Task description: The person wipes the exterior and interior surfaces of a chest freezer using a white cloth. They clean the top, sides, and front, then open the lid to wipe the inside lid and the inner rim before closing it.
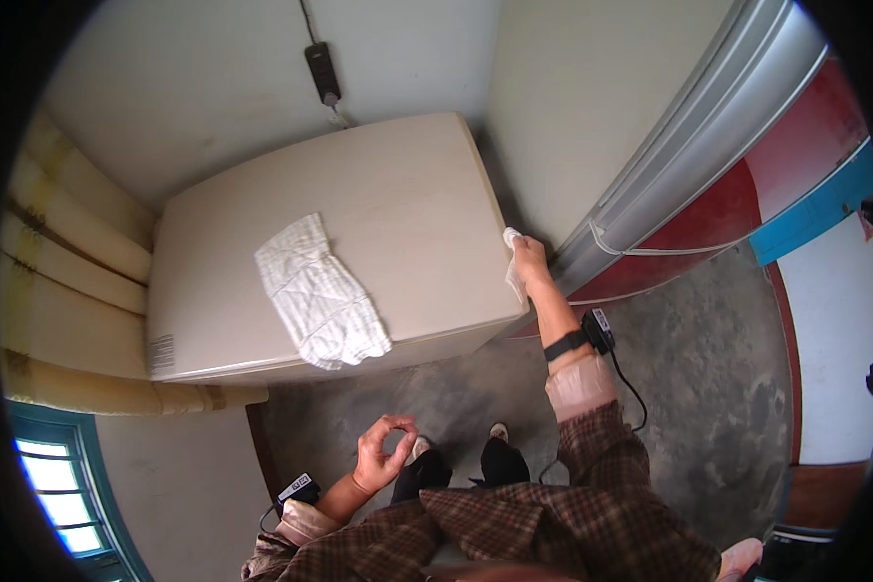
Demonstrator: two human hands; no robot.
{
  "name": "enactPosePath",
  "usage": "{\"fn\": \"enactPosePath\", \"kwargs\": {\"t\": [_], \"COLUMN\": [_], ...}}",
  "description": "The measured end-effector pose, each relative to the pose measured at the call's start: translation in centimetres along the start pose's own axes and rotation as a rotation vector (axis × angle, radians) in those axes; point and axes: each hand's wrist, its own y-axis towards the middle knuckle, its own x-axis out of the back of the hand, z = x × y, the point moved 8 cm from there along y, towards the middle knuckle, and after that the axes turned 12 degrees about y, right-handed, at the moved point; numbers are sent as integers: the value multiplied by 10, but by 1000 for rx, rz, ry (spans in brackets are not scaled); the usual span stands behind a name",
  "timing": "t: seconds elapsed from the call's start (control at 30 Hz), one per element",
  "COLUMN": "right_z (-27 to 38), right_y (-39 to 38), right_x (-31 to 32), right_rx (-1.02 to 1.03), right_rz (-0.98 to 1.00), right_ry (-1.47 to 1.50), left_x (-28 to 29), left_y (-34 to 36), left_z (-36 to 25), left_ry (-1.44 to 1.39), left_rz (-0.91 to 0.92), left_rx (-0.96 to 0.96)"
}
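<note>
My right hand (530,260) is closed on a white cloth (512,281) at the right edge of a broad beige chest that looks like a chest freezer (407,194). Part of that cloth hangs below the fingers. A second, quilted-looking white cloth (320,296) lies spread on the chest top, its lower end reaching the front edge. My left hand (380,454) hovers in front of the chest, above the floor and near my feet. Its fingers and thumb curve into a loose ring, with nothing visible between them.
A tall cabinet-like appliance (572,116) with a silver-and-red front stands close on the right. A cord (679,251) runs across that front. Yellowish curtains (68,281) hang at the left, above a blue-framed window (63,490). A black power strip (322,73) hangs on the wall behind.
</note>
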Motion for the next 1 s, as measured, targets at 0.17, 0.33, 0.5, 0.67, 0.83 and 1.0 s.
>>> {"fn": "enactPosePath", "kwargs": {"t": [0.17,0.33,0.5,0.67,0.83,1.0], "right_z": [7,8,5,29,68,83], "right_y": [21,46,92,136,188,262], "right_x": [-18,-29,-45,-72,-109,-146], "right_rx": [-109,-237,-234,-223,-267,-228], "right_rz": [-108,-188,-210,-220,-230,-235], "right_ry": [-135,-181,-260,-336,-334,-341], "left_x": [76,119,151,171,175,167], "left_y": [-15,-8,30,84,121,133], "left_z": [-1,19,48,103,154,166], "left_ry": [81,111,335,609,724,810], "left_rz": [-127,-273,-365,-433,-357,-273], "left_rx": [77,106,104,177,305,284]}}
